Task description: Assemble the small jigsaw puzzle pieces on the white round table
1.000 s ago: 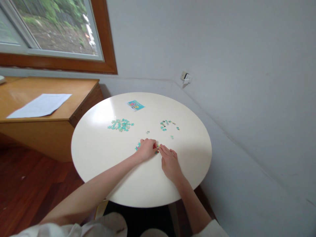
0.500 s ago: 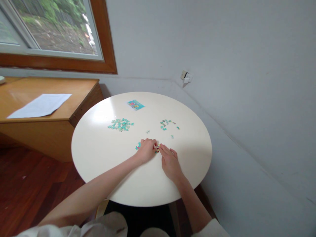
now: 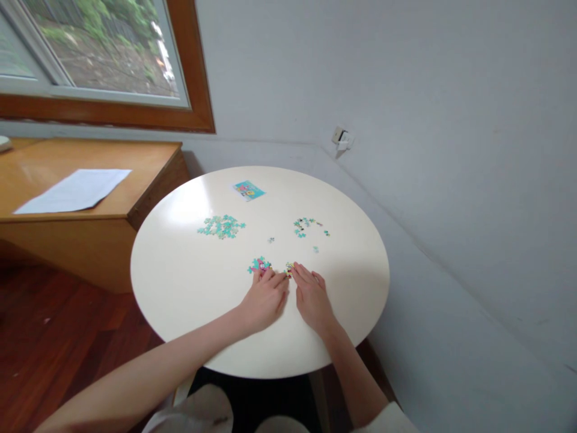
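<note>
On the round white table, my left hand [image 3: 265,299] lies with fingers stretched forward, palm down. Its fingertips reach the lower edge of a joined pink and teal puzzle section [image 3: 259,265] and the left side of a smaller yellow and red puzzle section [image 3: 289,270]. My right hand [image 3: 312,296] rests its outstretched fingertips against the right side of that smaller section. Neither hand lifts anything. Undersides of the fingers are hidden. A loose puzzle piece [image 3: 271,240] and a pale piece [image 3: 315,249] lie just beyond the hands.
A heap of teal puzzle pieces [image 3: 222,227] sits at the left of the table [image 3: 180,288]. More scattered pieces [image 3: 300,227] are at the right. Behind them lies a colourful picture card [image 3: 249,190]. A wooden desk [image 3: 90,234] with white paper [image 3: 76,191] stands left; a wall is at right.
My left hand has drawn back towards me, uncovering more of the pink and teal section, and its fingers have straightened. My right hand has stayed nearly in place.
</note>
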Motion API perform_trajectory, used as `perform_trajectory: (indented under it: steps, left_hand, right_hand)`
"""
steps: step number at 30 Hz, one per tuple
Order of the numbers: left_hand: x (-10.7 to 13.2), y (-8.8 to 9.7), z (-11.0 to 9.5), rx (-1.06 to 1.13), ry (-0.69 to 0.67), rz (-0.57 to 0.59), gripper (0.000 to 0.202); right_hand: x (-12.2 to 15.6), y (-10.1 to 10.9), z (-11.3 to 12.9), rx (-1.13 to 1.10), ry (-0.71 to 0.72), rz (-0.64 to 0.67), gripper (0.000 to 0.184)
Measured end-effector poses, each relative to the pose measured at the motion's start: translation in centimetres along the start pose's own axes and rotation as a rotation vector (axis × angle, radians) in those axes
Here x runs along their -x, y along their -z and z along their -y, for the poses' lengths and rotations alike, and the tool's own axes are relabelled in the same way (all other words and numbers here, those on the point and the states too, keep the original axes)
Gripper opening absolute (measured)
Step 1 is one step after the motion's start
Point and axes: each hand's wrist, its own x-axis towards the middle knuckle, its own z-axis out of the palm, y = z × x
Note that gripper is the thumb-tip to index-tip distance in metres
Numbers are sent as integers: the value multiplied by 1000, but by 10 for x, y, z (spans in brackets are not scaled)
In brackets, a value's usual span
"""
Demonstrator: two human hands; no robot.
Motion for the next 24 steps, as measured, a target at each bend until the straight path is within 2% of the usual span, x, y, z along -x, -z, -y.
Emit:
perform_trajectory:
  steps: [4, 12, 24]
  left_hand:
    - [5, -4, -3, -63, -3, -10, 33]
    - [1, -7, -7, -80, 31, -41, 34]
    - [1, -9, -13, -102, 53, -27, 39]
  right_hand:
    - [0, 0, 0, 15, 5, -3, 55]
    - [1, -1, -1, 18, 4, -9, 56]
    - [1, -2, 0, 30, -4, 1, 58]
